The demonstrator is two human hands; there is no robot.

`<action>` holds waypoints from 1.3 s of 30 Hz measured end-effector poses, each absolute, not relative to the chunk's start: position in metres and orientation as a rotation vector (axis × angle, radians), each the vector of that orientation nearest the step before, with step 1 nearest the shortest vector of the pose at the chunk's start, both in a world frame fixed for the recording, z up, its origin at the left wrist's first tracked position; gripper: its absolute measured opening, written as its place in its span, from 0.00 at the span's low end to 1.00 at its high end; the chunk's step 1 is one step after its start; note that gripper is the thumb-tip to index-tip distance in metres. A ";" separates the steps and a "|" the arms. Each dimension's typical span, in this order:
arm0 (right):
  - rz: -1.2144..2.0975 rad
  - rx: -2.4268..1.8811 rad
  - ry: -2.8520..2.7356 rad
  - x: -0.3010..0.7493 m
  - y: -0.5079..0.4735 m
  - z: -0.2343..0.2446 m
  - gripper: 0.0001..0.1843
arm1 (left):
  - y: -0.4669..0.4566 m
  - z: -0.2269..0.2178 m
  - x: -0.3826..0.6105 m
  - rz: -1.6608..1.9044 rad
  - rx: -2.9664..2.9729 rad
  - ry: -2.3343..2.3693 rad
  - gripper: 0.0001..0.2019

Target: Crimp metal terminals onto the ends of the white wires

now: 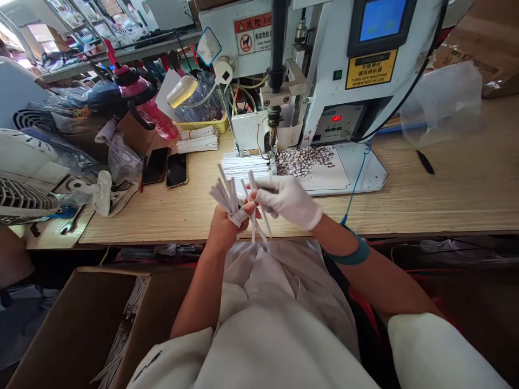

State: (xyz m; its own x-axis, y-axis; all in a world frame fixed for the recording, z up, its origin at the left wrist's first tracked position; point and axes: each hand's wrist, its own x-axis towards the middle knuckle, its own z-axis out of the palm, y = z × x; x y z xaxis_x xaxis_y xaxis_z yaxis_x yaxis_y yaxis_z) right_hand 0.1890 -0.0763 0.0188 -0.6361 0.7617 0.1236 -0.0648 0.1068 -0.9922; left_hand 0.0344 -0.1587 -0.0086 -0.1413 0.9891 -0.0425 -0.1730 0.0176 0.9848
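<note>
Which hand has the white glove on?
The right hand wears the white fabric glove; the left hand is bare, gripping a bundle of thin white strips.

- right hand (288, 202) in a white glove
- left hand (225, 229) bare
- teal band (353, 254) around the right forearm, thin blue cord (352, 200) running from it
- loose white smock (279, 324) with wide sleeves
- black marking (146, 366) on the left sleeve

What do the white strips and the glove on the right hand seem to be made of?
The white strips look like stiff matte paper or thin plastic, judging by their flat, dull faces. The glove looks like soft white cotton knit, matte and creased at the fingers.
</note>
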 end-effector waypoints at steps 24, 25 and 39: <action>1.224 -0.603 -2.128 0.164 -0.078 0.015 0.10 | -0.168 -0.015 0.018 1.191 1.046 1.357 0.15; 1.183 -0.622 -2.120 0.164 -0.078 0.015 0.10 | -0.167 -0.015 0.019 1.189 1.046 1.345 0.15; 1.120 -0.658 -1.968 0.170 -0.082 0.008 0.10 | -0.159 -0.022 0.032 1.575 1.214 1.424 0.19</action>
State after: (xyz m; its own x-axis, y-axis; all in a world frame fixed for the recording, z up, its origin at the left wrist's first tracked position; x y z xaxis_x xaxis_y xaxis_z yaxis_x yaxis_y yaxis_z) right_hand 0.1697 -0.0821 0.0082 -0.5753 0.7330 0.3631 0.0623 0.4818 -0.8741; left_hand 0.0324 -0.1594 -0.0224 -0.3319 0.9236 0.1917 0.0984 -0.1682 0.9808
